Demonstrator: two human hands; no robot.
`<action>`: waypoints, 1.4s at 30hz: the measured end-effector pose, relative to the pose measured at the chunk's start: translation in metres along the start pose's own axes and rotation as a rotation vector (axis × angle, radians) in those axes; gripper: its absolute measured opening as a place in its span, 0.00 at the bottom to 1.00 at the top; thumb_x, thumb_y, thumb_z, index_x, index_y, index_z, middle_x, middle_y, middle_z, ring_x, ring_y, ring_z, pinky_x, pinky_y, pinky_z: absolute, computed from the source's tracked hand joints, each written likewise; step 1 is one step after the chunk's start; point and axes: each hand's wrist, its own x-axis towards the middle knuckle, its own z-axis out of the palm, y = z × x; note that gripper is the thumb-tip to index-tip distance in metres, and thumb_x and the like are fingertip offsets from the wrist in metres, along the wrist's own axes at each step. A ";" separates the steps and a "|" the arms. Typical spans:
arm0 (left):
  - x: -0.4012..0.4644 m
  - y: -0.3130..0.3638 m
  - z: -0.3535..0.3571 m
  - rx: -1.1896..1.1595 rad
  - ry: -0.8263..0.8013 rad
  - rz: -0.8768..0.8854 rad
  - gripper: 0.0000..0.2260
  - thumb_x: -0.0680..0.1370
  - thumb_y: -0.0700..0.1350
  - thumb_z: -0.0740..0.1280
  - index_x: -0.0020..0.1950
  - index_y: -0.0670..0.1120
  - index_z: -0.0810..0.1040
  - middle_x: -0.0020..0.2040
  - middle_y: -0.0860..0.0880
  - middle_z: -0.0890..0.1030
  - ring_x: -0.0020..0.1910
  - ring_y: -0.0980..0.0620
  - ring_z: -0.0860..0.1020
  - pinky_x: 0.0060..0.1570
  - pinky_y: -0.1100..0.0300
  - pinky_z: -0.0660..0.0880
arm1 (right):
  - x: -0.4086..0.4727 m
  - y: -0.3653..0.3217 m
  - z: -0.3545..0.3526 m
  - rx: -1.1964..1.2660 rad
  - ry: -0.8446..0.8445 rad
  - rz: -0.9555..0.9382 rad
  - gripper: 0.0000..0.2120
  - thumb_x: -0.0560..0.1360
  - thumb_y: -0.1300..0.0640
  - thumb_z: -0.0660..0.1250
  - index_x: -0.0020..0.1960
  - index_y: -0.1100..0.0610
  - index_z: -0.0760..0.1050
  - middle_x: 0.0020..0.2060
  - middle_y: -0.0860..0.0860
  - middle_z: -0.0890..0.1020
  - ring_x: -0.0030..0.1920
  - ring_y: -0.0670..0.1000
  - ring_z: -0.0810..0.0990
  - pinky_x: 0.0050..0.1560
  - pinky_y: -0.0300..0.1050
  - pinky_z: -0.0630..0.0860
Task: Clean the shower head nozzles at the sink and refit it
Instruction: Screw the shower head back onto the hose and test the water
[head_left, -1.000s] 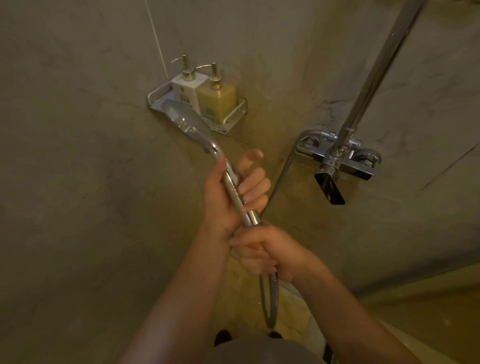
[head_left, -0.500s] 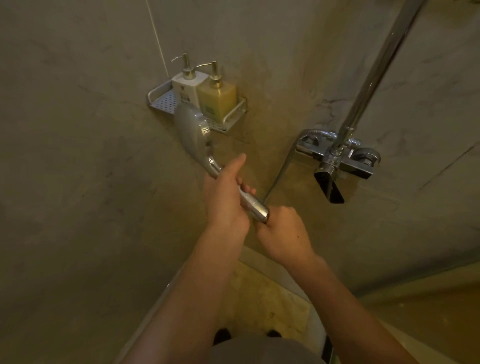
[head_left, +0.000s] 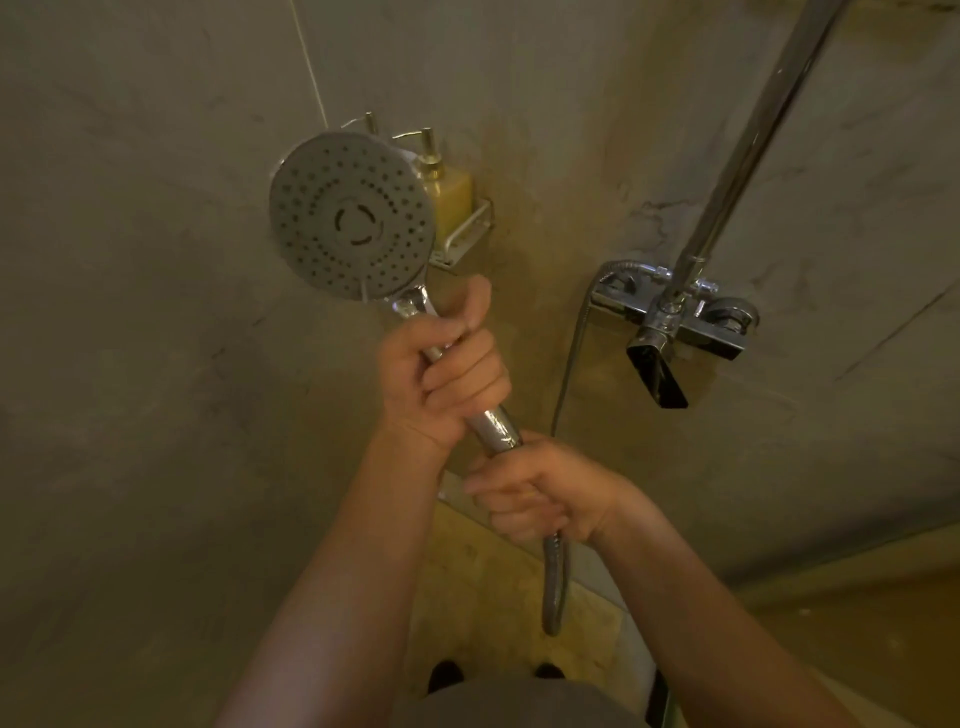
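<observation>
Shower head (head_left: 352, 214) is up in front of the wall, nozzle face turned toward the person, covering most of the shelf (head_left: 466, 232) with the yellow soap bottle (head_left: 453, 196). Left hand (head_left: 441, 375) is wrapped tight round the chrome handle, fingers curled. Right hand (head_left: 540, 493) grips just below where the hose (head_left: 554, 587) joins, hose hanging out underneath. Mixer tap (head_left: 675, 318) sits off to the right on the wall
</observation>
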 end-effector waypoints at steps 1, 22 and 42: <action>0.002 -0.001 0.003 0.068 0.133 -0.011 0.08 0.75 0.39 0.70 0.43 0.43 0.70 0.21 0.52 0.65 0.17 0.55 0.64 0.21 0.64 0.64 | 0.002 0.000 0.003 -0.013 0.099 -0.038 0.22 0.75 0.60 0.66 0.26 0.52 0.60 0.19 0.47 0.60 0.17 0.43 0.56 0.19 0.34 0.49; 0.010 -0.035 0.015 0.210 0.907 0.161 0.23 0.80 0.48 0.68 0.29 0.50 0.61 0.21 0.52 0.58 0.18 0.54 0.56 0.23 0.62 0.56 | 0.015 0.023 -0.012 -0.801 0.984 -0.325 0.18 0.72 0.60 0.65 0.26 0.54 0.61 0.23 0.48 0.68 0.27 0.49 0.66 0.28 0.49 0.62; 0.007 -0.040 -0.009 0.644 0.976 0.241 0.20 0.73 0.50 0.80 0.55 0.44 0.73 0.40 0.46 0.79 0.33 0.52 0.80 0.35 0.57 0.79 | 0.044 0.046 -0.006 -0.770 1.166 -0.355 0.15 0.74 0.51 0.64 0.31 0.52 0.65 0.28 0.50 0.76 0.30 0.55 0.74 0.32 0.47 0.65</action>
